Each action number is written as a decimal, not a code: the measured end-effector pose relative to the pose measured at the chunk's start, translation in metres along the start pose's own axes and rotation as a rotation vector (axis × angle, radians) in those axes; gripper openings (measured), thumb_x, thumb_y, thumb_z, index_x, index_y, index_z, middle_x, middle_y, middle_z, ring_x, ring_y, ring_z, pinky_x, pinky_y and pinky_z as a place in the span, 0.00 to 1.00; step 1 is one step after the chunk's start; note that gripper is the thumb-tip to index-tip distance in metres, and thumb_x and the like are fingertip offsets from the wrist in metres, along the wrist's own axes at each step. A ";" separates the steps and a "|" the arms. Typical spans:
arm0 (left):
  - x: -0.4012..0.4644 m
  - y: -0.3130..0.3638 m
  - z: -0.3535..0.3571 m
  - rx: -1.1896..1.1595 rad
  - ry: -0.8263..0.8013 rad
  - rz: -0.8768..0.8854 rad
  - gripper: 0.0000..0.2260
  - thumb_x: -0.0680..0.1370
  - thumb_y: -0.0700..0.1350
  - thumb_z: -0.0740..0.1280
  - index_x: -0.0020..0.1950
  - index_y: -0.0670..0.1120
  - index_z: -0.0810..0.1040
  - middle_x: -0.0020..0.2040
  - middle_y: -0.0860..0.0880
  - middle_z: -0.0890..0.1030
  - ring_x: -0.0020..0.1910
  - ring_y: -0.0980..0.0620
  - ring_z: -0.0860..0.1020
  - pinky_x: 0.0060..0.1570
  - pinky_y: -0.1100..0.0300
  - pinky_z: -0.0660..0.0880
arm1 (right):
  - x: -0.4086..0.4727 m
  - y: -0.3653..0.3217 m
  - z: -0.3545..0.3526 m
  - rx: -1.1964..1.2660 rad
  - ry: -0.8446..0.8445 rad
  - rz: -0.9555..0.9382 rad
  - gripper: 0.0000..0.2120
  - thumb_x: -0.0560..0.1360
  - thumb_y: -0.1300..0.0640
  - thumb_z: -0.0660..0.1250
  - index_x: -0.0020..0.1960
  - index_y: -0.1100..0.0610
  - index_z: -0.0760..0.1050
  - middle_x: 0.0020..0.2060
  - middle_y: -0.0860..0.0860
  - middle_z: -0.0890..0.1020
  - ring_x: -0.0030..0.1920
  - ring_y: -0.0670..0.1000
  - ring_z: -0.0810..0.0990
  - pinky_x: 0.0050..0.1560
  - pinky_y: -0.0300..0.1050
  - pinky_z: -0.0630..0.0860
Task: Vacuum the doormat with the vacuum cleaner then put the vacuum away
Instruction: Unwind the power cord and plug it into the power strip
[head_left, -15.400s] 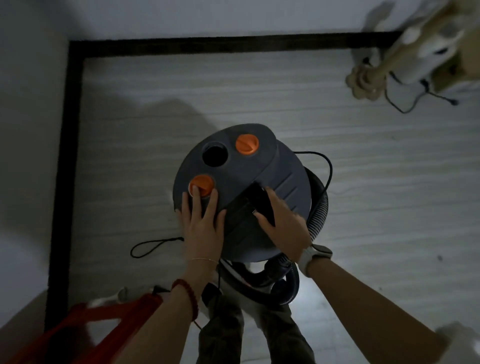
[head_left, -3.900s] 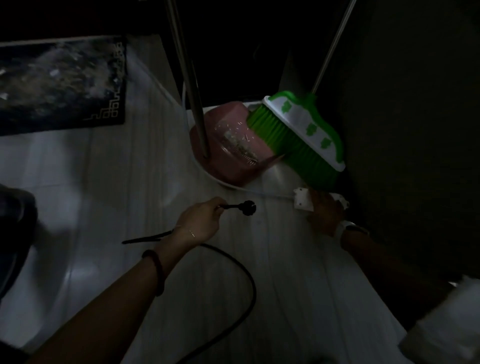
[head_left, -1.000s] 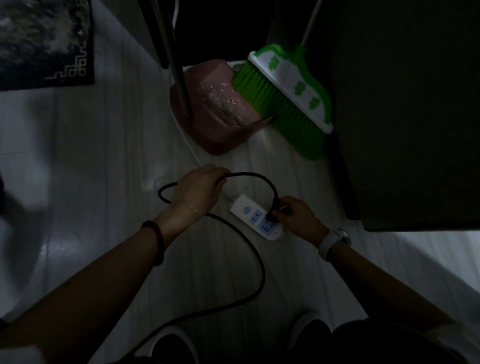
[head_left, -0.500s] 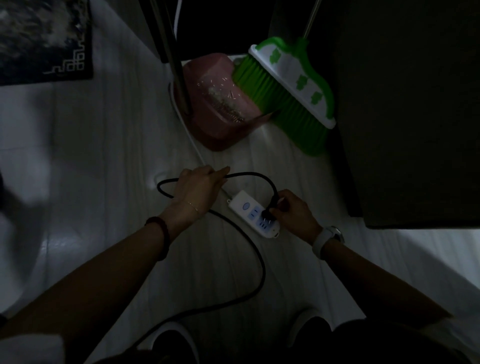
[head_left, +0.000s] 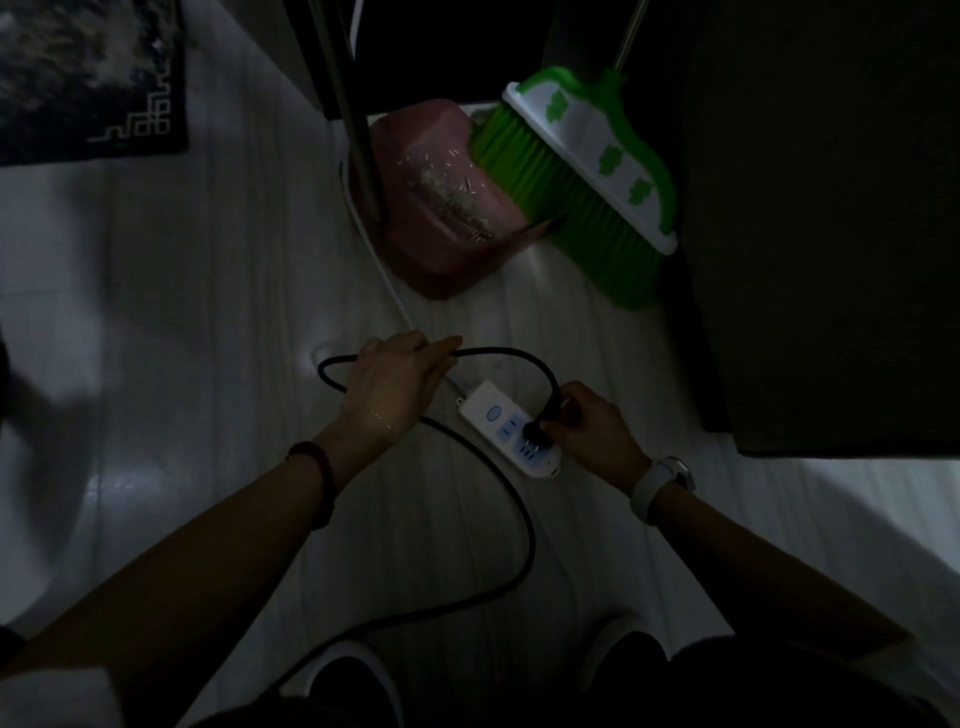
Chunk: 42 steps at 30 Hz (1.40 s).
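Note:
A white power strip (head_left: 498, 420) lies on the pale floor in dim light. My right hand (head_left: 592, 423) pinches the black plug (head_left: 540, 428) of the vacuum cord against a socket of the strip. My left hand (head_left: 397, 379) grips the black cord (head_left: 524, 545) a little behind the plug; the cord loops back toward my feet. The dark patterned doormat (head_left: 88, 78) lies at the top left. A dark rounded shape at the far left edge may be the vacuum cleaner (head_left: 8, 384); I cannot tell for sure.
A pink dustpan (head_left: 447, 208) with debris and a green broom (head_left: 582, 182) stand just beyond the strip. A metal pole (head_left: 358, 130) rises beside the dustpan. A dark cabinet (head_left: 831, 234) fills the right side. My shoes (head_left: 353, 680) show at the bottom.
Over the last second my hands barely moved; the right hand stays at the strip with the plug. Earlier the left hand carried the plug over while the right reached for the strip.

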<state>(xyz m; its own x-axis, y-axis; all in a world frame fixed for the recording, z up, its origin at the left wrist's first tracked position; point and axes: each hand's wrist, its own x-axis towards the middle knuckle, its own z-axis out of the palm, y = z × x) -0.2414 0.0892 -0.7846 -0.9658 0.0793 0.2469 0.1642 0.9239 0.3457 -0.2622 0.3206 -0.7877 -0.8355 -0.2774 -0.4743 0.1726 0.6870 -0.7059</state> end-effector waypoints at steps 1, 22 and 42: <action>-0.002 -0.001 0.000 0.000 0.006 0.004 0.16 0.74 0.49 0.58 0.50 0.45 0.84 0.29 0.48 0.78 0.26 0.49 0.77 0.31 0.62 0.71 | -0.001 0.000 0.000 -0.003 0.000 -0.002 0.08 0.72 0.63 0.68 0.50 0.63 0.73 0.37 0.53 0.77 0.41 0.50 0.75 0.35 0.37 0.68; -0.001 -0.001 -0.007 -0.069 0.041 -0.048 0.15 0.75 0.49 0.59 0.51 0.44 0.83 0.30 0.47 0.78 0.26 0.48 0.77 0.31 0.60 0.73 | 0.004 0.000 -0.008 -0.044 0.132 -0.124 0.09 0.74 0.66 0.66 0.53 0.66 0.74 0.45 0.61 0.81 0.43 0.50 0.75 0.35 0.23 0.67; 0.006 0.000 -0.006 -0.118 -0.001 -0.065 0.15 0.75 0.48 0.59 0.51 0.44 0.83 0.30 0.46 0.78 0.27 0.48 0.77 0.34 0.59 0.72 | 0.016 0.004 -0.005 0.074 0.185 -0.020 0.09 0.73 0.69 0.66 0.53 0.68 0.74 0.40 0.56 0.79 0.44 0.51 0.73 0.38 0.31 0.68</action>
<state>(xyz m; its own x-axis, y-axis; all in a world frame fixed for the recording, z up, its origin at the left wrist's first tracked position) -0.2456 0.0877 -0.7779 -0.9754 0.0213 0.2196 0.1238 0.8768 0.4647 -0.2774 0.3223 -0.7959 -0.9196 -0.1578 -0.3597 0.1870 0.6294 -0.7542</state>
